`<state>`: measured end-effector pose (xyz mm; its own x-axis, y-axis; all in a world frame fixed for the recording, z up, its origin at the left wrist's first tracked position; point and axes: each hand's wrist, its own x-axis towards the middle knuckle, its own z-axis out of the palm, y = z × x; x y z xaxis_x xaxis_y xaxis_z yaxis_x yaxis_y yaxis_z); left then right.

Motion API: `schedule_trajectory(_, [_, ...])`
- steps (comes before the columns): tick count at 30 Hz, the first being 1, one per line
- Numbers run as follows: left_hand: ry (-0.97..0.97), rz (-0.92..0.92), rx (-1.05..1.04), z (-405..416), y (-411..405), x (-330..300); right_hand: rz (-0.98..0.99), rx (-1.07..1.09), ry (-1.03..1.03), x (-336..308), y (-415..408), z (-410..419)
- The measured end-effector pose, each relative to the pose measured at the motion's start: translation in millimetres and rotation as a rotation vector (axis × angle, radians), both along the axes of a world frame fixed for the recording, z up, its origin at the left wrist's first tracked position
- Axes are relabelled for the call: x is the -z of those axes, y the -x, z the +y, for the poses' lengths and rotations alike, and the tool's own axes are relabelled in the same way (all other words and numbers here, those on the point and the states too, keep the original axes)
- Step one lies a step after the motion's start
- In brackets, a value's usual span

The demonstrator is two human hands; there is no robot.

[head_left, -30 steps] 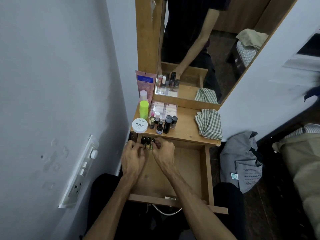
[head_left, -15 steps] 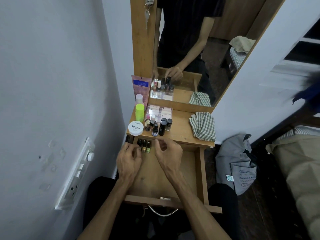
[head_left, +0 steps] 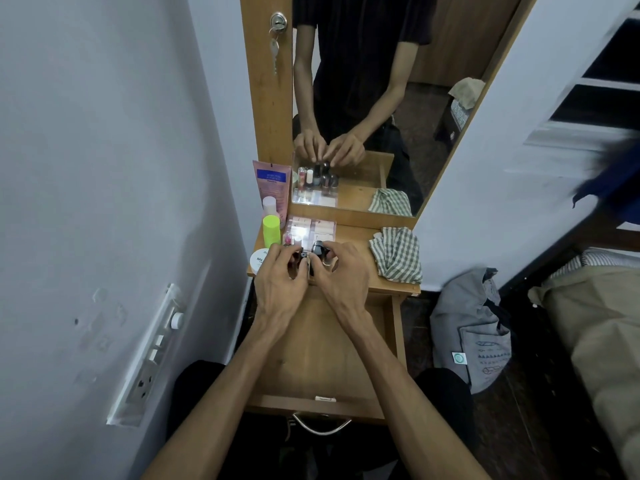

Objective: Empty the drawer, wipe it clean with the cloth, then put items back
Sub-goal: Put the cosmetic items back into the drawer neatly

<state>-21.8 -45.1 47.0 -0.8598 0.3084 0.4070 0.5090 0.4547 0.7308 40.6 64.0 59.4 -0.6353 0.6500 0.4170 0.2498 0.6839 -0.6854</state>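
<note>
Reaching over the open drawer (head_left: 325, 355), both hands are up at the little cluster of small bottles (head_left: 318, 249) at the front edge of the surface (head_left: 349, 251). The left hand (head_left: 280, 282) has its fingers curled in around the dark bottles on the left of the bunch, and the right hand (head_left: 341, 271) is curled round a black-capped one right next to it. Looks like pinching or gripping on both sides, though the knuckles hide most of the contact, so which bottle each finger is on I honestly can't tell.

The drawer itself is pulled out toward the person, wooden bottom showing, metal handle (head_left: 322, 426) at the near end. What's at its far end is hidden by the hands.

On the surface behind the hands: a lime green bottle (head_left: 271, 230), a white-capped one just behind it, a pink tube (head_left: 272, 183) leaning against the mirror frame, a clear plastic box (head_left: 311, 228) and a round white jar (head_left: 259, 260) peeking out from under the left hand. The checked green-and-white cloth (head_left: 396, 258) is lying crumpled on the right end of the surface, well apart from the hands, nobody touching it.

The mirror (head_left: 374, 98) shows the same hands on the bottles. A key (head_left: 274, 53) hangs from the lock on the frame, and a grey bag (head_left: 474, 334) sits on the floor to the right.
</note>
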Motion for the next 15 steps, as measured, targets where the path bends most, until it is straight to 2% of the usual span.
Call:
schedule_trajectory(7, [0.076,-0.01,0.006,3.2,5.0,2.9,-0.013,-0.013,0.022,0.9,4.5,1.6])
schedule_trajectory(15, [0.024,-0.014,-0.006,2.1,-2.4,2.8,-0.014,-0.03,0.054,-0.6,-4.5,2.3])
